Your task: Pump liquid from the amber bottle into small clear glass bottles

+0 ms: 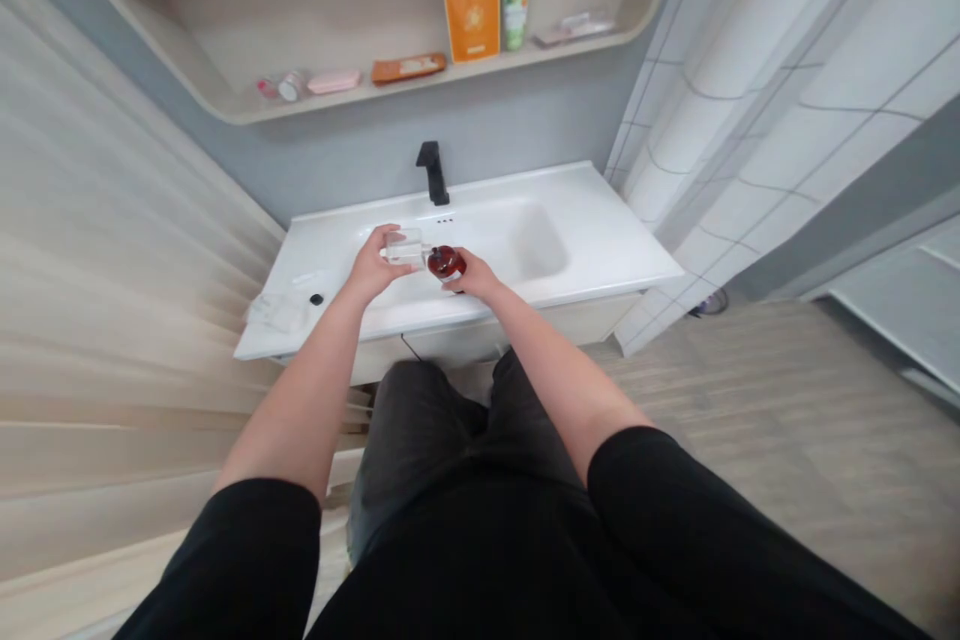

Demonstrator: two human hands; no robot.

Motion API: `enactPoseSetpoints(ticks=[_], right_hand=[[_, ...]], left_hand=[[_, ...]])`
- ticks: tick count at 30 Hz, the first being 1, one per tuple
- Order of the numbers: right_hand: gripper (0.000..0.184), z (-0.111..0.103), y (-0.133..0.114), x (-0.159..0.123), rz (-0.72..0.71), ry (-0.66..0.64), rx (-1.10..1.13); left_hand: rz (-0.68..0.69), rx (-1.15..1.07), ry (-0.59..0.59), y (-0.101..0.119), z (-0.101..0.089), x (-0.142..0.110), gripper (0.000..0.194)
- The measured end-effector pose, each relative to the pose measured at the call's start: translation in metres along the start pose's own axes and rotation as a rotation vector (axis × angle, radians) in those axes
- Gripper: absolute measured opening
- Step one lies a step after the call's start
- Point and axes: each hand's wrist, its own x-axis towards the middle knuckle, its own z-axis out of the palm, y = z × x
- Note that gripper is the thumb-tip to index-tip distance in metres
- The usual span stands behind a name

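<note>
Dark red bottle [445, 263] in the right hand [476, 277], above the white washbasin [615, 235], nearer its front edge than its back. The right hand is curled round the bottle from its outer side, which leaves the dark top facing the clear container [405, 250] in the left hand [369, 272]. That hand is only part closed, fingers on the far side and thumb on the near one, apparently so the container is steadied without covering its end towards the bottle. The two things meet or nearly meet; whether they touch cannot be told. Held over the bowl, any drips would probably land inside it.

The black faucet [433, 172] stands at the back edge, beyond both hands and out of their way. Crumpled clear plastic [276, 312] lies by the front left corner, with a small black round piece [316, 299] beside it, both set aside from the hands.
</note>
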Motion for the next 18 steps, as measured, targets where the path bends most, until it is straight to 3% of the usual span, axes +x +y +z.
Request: enactPoseSetpoints(ticks=[18], right_hand=[[0.084,-0.001,-0.002,-0.002,-0.020,-0.006,-0.015]], left_hand=[[0.009,0.071,-0.033,0.011,-0.007,0.003,0.098]])
